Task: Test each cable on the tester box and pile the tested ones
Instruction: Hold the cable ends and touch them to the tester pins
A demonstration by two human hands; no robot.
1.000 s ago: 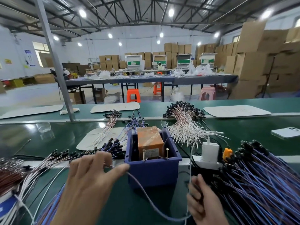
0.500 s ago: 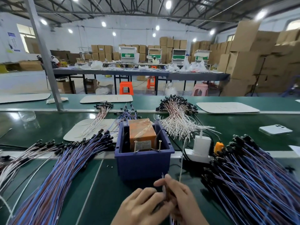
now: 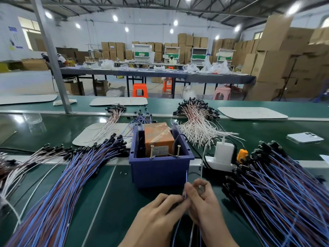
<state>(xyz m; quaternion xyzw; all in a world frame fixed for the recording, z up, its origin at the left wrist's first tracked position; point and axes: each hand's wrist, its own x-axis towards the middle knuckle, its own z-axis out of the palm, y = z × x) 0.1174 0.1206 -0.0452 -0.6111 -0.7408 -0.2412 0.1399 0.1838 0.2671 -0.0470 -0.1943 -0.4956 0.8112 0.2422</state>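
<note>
Pinching one blue cable (image 3: 186, 179), left hand (image 3: 156, 218) and right hand (image 3: 206, 209) together, its connector perhaps hidden in their grip.

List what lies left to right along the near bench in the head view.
In order: left pile of blue cables → blue bin holding the orange tester box → white charger → small orange item → right pile of blue cables.

Head camera looks forward-down (wide-angle) — close over the bench (image 3: 124, 202).
</note>
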